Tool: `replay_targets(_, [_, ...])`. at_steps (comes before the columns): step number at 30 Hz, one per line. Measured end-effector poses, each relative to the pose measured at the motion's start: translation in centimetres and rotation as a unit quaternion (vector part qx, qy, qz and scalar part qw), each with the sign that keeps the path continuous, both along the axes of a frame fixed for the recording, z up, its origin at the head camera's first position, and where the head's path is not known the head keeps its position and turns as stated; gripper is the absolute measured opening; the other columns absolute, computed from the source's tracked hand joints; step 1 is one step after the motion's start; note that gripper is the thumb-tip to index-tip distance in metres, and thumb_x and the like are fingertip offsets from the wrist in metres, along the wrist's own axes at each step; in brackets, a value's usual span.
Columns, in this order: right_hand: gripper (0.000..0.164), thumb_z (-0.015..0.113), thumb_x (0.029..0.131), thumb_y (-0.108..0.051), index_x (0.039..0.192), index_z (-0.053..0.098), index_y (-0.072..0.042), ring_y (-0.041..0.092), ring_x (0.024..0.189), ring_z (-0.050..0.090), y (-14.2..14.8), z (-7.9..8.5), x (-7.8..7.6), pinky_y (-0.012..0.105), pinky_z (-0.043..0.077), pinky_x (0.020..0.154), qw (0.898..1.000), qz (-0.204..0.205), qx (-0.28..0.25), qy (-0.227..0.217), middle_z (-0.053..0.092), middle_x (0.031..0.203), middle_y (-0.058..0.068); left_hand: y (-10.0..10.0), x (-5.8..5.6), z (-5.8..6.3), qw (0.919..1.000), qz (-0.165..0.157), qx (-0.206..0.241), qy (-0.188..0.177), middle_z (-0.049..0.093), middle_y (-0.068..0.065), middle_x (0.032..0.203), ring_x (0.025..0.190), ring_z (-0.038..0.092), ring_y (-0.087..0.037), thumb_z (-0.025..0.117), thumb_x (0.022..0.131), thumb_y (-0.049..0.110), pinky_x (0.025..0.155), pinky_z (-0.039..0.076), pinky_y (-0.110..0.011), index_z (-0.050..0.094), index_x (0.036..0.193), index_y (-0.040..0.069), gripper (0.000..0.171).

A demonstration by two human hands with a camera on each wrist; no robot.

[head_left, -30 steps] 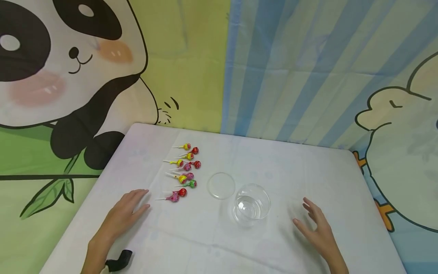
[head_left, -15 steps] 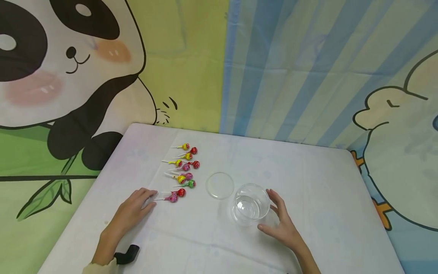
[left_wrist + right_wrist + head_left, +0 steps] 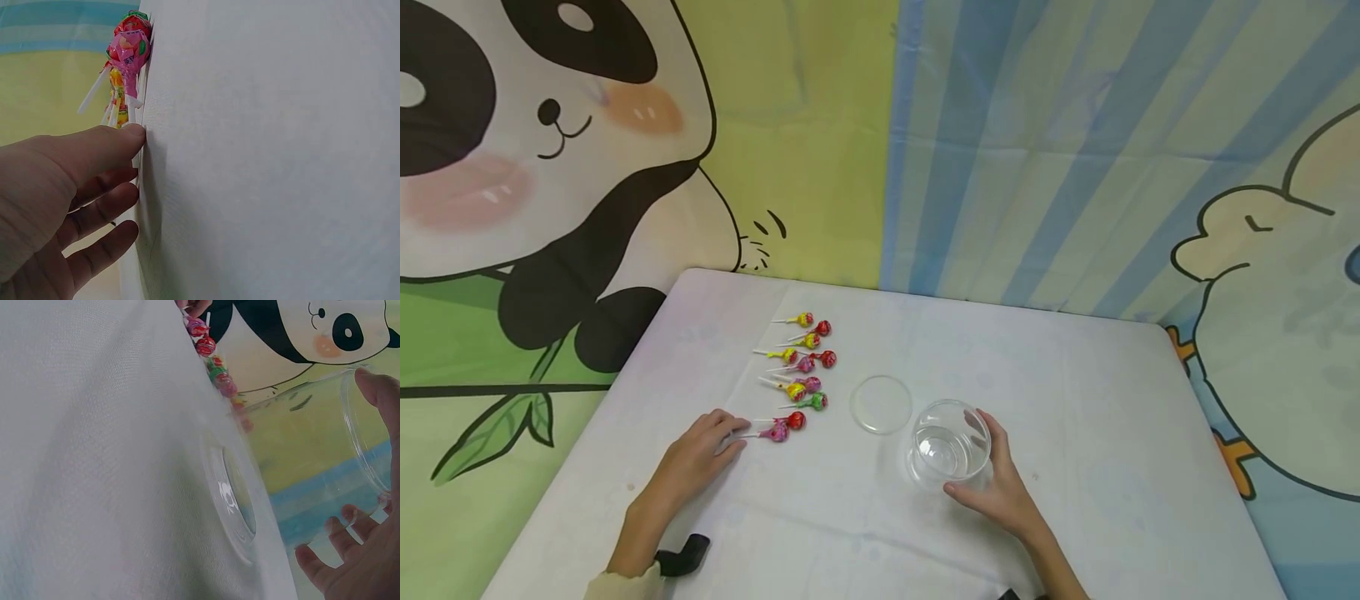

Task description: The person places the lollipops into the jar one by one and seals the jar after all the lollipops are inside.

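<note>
On the right, a clear glass jar (image 3: 950, 442) stands upright on the white tabletop. My right hand (image 3: 1000, 479) grips its side; in the right wrist view the thumb lies at the rim and the fingers curve around the glass (image 3: 306, 469). My left hand (image 3: 700, 458) rests by the stick ends of the nearest lollipops, a pink one (image 3: 777, 432) and a red one (image 3: 795, 420). Thumb and forefinger stand apart on either side of the pink lollipop's stick. The left wrist view shows that stick passing behind the thumb (image 3: 125, 140); the forefinger is mostly hidden.
Several more lollipops (image 3: 805, 364) lie in a loose column toward the back left, sticks pointing left. A round clear lid (image 3: 882, 405) lies flat between them and the jar. Cartoon-printed cloth (image 3: 820, 150) hangs behind the table (image 3: 1075, 392).
My right hand has moved left from the bare tabletop to the glass jar and taken hold of it. My left hand has shifted slightly right, up to the pink lollipop's stick.
</note>
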State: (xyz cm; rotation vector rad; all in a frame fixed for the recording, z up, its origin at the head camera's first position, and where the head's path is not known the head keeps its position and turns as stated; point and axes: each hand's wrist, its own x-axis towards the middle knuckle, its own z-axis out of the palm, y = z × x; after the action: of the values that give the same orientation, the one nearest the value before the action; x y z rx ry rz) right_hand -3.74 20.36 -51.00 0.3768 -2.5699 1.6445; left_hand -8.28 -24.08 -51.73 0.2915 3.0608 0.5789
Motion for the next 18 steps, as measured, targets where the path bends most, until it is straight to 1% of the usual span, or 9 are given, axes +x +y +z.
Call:
replay_targets(2, [0.110,0.087,0.068,-0.017,0.153,0.017,-0.020,0.038,0.136,0.038,-0.15,0.00,-0.12,0.021,0.029,0.111,1.000,-0.002,0.013,0.008,0.039,0.150,0.019,0.03,-0.01,-0.07,1.0000,-0.002,0.000,0.004,0.062,-0.003,0.103,0.096,0.056,-0.020,0.075,0.085,0.018,0.084,0.055,-0.043,0.068,0.114,0.012,0.030])
replay_targets(5, [0.109,0.087,0.068,-0.016,0.152,0.017,-0.017,0.037,0.135,0.039,-0.26,-0.15,-0.26,0.023,0.033,0.111,1.000,0.007,0.011,0.025,0.039,0.149,0.021,0.05,0.06,-0.18,1.0000,-0.004,0.002,0.008,0.062,-0.001,0.102,0.096,0.056,-0.019,0.075,0.085,0.017,0.084,0.055,-0.042,0.069,0.112,0.013,0.028])
replay_targets(6, [0.109,0.087,0.068,-0.015,0.152,0.018,-0.016,0.034,0.136,0.040,-0.27,-0.22,-0.27,0.019,0.033,0.110,1.000,0.010,0.006,0.028,0.040,0.149,0.021,0.06,0.08,-0.21,1.0000,-0.005,0.003,0.008,0.062,-0.001,0.102,0.096,0.056,-0.018,0.075,0.085,0.016,0.083,0.055,-0.042,0.069,0.110,0.013,0.026])
replay_targets(10, [0.107,0.086,0.068,-0.013,0.151,0.018,-0.013,0.027,0.137,0.039,-0.29,-0.35,-0.28,0.013,0.032,0.108,0.999,0.021,-0.011,0.032,0.038,0.149,0.023,0.09,0.13,-0.31,0.9999,-0.006,0.008,0.009,0.061,0.001,0.100,0.094,0.056,-0.017,0.075,0.085,0.016,0.082,0.055,-0.040,0.070,0.107,0.014,0.023])
replay_targets(12, [0.107,0.086,0.068,-0.013,0.151,0.018,-0.013,0.029,0.137,0.039,-0.27,-0.36,-0.29,0.012,0.031,0.108,0.999,0.022,-0.013,0.029,0.038,0.149,0.023,0.13,0.12,-0.33,0.9999,-0.006,0.009,0.009,0.061,0.001,0.100,0.094,0.056,-0.016,0.075,0.085,0.016,0.082,0.055,-0.040,0.069,0.108,0.015,0.023])
replay_targets(16, [0.107,0.087,0.068,-0.014,0.150,0.018,-0.013,0.038,0.135,0.038,-0.22,-0.37,-0.41,0.011,0.031,0.108,0.999,0.021,-0.012,0.022,0.038,0.149,0.023,0.19,0.10,-0.31,0.9999,-0.007,0.008,0.009,0.061,0.002,0.099,0.092,0.055,-0.015,0.074,0.085,0.016,0.080,0.054,-0.039,0.069,0.109,0.015,0.024])
replay_targets(18, [0.107,0.087,0.068,-0.015,0.150,0.019,-0.014,0.039,0.135,0.038,-0.18,-0.42,-0.49,0.011,0.031,0.108,1.000,0.018,-0.009,0.021,0.039,0.149,0.023,0.21,0.07,-0.29,0.9999,-0.008,0.008,0.009,0.061,0.002,0.098,0.091,0.055,-0.014,0.074,0.085,0.016,0.078,0.054,-0.038,0.070,0.108,0.015,0.023])
